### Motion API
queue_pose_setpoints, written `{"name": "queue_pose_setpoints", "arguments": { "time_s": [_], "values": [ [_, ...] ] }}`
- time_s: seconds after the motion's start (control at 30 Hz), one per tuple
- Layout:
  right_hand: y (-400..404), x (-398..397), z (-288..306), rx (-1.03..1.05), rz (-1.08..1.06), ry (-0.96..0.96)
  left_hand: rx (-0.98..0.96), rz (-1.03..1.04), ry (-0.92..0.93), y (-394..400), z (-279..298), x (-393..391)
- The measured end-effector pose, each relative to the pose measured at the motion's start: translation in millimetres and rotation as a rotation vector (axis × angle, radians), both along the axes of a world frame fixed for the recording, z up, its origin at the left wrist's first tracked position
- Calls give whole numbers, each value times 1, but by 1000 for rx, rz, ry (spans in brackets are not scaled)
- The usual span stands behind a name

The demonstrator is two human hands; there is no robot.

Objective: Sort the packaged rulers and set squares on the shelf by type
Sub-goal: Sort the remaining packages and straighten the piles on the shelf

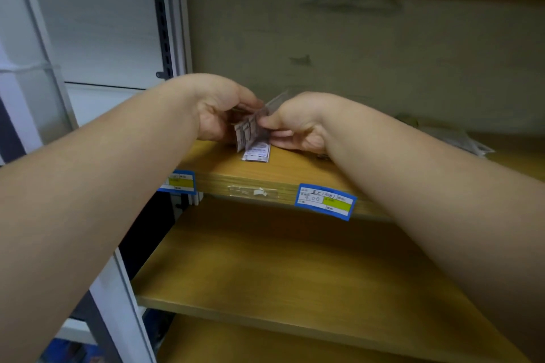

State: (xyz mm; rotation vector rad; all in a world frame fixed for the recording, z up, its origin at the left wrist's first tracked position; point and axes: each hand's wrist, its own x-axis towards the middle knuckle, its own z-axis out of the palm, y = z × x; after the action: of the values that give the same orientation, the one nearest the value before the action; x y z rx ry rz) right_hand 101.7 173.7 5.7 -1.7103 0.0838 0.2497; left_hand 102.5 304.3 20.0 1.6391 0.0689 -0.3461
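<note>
A person's left hand [218,109] and right hand [295,124] close together on a small bundle of packaged rulers [249,130], fingers pinching the clear sleeves on edge above the wooden shelf [295,171], where one flat pack [257,153] already lies near the front lip. Sorting looks only partly done: a loose heap of clear packets [454,138] waits unsorted at the far right of the same board. Bare wood between the two groups leaves room to lay out piles, though the front edge, hung with a blue price label [326,200], runs close below the wrists.
</note>
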Motion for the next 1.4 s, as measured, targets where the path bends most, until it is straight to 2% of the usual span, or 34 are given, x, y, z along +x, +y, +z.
{"name": "queue_pose_setpoints", "arguments": {
  "time_s": [0.1,0.2,0.3,0.4,0.57,0.67,0.8,1.0,1.17,1.27,1.4],
  "values": [
    [-2,0,-2,-3,5,4,86,9,-56,-4,-3,1],
    [-1,-2,-3,-9,5,-17,327,72,-168,-7,-5,2],
    [-2,0,-4,-11,-37,-47,501,77,-189,-2,-7,2],
    [-5,2,-5,-58,-44,-59,564,80,-209,4,-9,2],
    [-9,1,-7,-297,-53,-155,649,56,-334,0,-10,-12],
    [-7,2,-7,-316,-17,-165,613,44,-366,-6,-12,-21],
    [-9,-6,2,-14,49,52,526,64,-353,-8,-14,-29],
    [-14,-14,9,189,24,202,420,103,-314,-8,-16,-34],
    [-13,-19,6,247,13,190,226,84,-241,-13,-12,-36],
    [-13,-25,5,259,21,167,212,101,-235,-17,-11,-33],
    [-13,-32,5,240,39,135,102,83,-106,-18,-11,-29]
  ]
}}
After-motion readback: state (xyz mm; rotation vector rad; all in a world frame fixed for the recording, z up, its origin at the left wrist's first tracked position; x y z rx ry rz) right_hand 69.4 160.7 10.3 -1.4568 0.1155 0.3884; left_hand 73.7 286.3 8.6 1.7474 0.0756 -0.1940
